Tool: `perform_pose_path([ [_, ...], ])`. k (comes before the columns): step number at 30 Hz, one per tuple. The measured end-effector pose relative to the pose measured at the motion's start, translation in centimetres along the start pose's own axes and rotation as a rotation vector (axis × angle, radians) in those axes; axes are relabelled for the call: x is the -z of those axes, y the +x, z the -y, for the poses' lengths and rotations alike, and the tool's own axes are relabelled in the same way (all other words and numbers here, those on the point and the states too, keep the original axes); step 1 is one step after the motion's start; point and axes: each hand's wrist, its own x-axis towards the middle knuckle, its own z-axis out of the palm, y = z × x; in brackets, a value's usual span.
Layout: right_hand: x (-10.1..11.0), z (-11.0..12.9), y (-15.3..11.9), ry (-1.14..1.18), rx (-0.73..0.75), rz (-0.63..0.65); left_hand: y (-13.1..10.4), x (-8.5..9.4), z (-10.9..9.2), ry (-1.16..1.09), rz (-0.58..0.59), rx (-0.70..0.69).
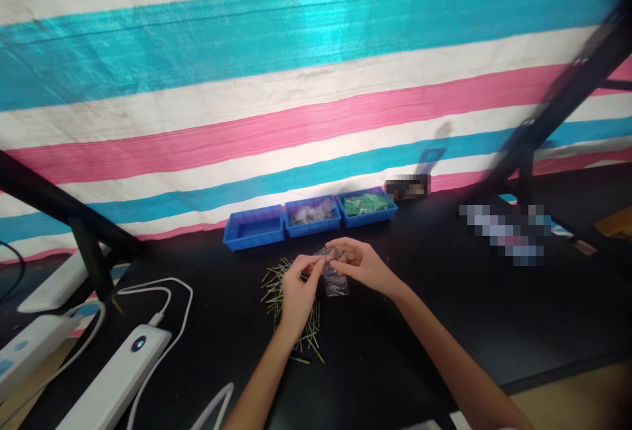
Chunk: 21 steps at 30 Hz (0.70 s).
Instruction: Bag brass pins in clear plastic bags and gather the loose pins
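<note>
A small clear plastic bag [337,285] hangs between my two hands, with small items inside too fine to make out. The fingers of my left hand [302,278] are pinched at the bag's upper left edge. My right hand [363,265] holds the bag's upper right part with bent fingers. Beneath and around my left hand, a loose pile of thin yellow-tipped sticks [313,331] lies on the black table [385,357]. Part of the pile is hidden by my left hand and forearm.
Behind my hands stand an empty blue bin [254,228], a blue bin with clear bags [313,215] and a blue bin with green packets [367,206]. A white power bank [118,377] with a cable lies left. Black metal struts [538,114] rise at both sides.
</note>
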Motion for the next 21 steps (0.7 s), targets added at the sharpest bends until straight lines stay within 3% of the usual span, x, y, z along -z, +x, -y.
perform_pose_path([
  [4, 0.1, 0.0, 0.1, -0.052, 0.024, -0.08, 0.2, 0.3, 0.1, 0.019, -0.076, -0.077],
  [14, -0.5, -0.5, -0.1, -0.29, 0.215, -0.198, 0.2, 0.4, 0.5, 0.112, -0.093, -0.118],
  [21, -1.4, 0.0, -0.3, -0.362, 0.208, -0.24, 0.1, 0.5, 0.0, 0.158, -0.163, -0.161],
])
